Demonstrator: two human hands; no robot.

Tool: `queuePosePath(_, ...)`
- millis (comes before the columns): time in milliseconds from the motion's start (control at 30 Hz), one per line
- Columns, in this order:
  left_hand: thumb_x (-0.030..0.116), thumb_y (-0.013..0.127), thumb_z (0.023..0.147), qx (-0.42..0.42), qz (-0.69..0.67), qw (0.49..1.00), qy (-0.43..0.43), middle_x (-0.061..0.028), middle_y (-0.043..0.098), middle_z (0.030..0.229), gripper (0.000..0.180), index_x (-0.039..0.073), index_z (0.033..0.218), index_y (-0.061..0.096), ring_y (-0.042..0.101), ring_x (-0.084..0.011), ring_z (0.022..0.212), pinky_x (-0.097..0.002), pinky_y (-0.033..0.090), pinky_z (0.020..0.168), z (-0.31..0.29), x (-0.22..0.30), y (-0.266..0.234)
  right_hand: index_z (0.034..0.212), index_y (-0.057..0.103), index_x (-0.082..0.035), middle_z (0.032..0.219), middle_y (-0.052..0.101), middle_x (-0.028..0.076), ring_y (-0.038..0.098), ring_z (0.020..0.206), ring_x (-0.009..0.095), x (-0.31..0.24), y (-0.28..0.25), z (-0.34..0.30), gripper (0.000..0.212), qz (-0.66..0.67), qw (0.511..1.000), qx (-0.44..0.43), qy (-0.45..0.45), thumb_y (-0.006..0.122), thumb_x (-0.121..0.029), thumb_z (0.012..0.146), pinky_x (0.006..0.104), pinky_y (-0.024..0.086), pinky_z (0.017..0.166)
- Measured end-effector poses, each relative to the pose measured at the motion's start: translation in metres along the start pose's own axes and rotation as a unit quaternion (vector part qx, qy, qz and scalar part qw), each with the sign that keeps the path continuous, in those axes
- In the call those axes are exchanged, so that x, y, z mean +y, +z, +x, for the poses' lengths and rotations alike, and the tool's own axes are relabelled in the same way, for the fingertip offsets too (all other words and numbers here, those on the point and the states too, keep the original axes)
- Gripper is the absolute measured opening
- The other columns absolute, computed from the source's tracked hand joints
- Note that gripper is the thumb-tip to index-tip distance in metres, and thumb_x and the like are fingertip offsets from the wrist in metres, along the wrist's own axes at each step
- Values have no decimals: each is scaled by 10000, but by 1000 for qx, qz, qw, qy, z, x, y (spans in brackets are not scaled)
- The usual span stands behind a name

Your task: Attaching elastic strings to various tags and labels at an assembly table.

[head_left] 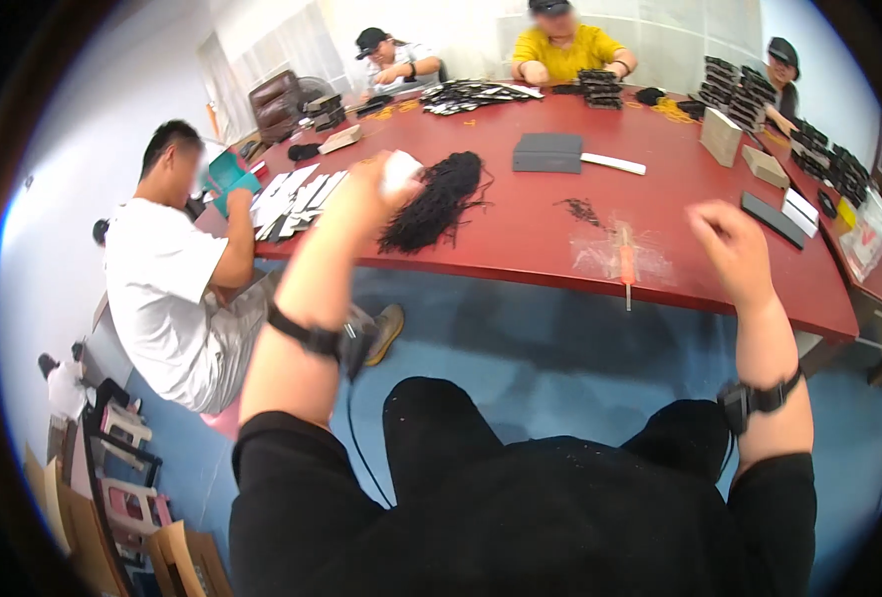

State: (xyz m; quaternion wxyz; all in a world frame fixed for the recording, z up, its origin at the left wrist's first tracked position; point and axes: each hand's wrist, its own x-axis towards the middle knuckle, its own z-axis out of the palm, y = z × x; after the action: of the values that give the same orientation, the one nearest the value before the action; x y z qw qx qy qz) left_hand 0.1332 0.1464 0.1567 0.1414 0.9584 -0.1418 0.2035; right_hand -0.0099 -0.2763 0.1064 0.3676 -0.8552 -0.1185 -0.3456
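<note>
Cords [433,209]: black, a loose-ended bundle on the red table [521,227], just right of the fingers of the left hand [373,184].
Left fingers: closed around a white piece [402,171] — blur hides its exact shape.
Right hand [735,251]: raised at the table's near edge, fingers loosely curled, nothing seen in them.
Orange-handled tool [627,263]: left of the right fingers, on clear film [592,254], its thin tip reaching past the table edge.
Black scraps [582,210]: left of the right fingers, just beyond the tool.
Grey block [548,153]: between the two sets of fingers, farther back — a white strip [617,165] runs out from its right side.
Tan block [721,137]: beyond the right fingers, upright.
White strips [287,204]: spread left of the left fingers, near a person in a white T-shirt [157,264].
</note>
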Motion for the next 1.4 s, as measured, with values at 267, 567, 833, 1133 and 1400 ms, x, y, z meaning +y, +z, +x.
queuePosePath(267,318,745,706,-74,-17,991,109,-175,594,1160,580,19,1172,572,566,-297,1083,-367,438,932,110,28,68,970,674,-34,905,676,125,640,843,218,70,58,138,306,-93,986,-122,65,651,-280,790,327,486,778)
queuePosePath(567,284,756,694,-127,-134,981,63,-228,421,1288,671,246,1305,481,433,-357,1210,-376,380,1010,150,64,189,1271,497,-70,1319,462,154,438,1225,281,159,110,152,544,-305,945,-74,94,599,-346,814,365,344,1033)
queuePosePath(833,135,752,700,-42,-231,962,143,-119,517,1108,454,158,1139,640,593,-203,861,-294,487,810,150,56,201,1094,641,-112,1169,585,108,529,1106,278,160,103,163,422,-260,933,-194,157,616,-411,798,374,409,947)
queuePosePath(1133,76,729,726,-58,-202,968,137,-67,540,896,345,66,1064,657,553,-191,805,-281,464,761,137,62,186,985,673,-93,1017,643,115,587,979,301,143,88,156,378,-307,931,-180,81,592,-420,815,387,451,859)
queuePosePath(1400,219,714,751,-72,-83,968,227,-150,600,934,349,52,1053,656,586,-271,895,-345,466,809,139,56,181,906,687,-75,912,657,151,613,892,320,130,64,148,429,-252,960,-61,108,624,-479,778,411,469,801)
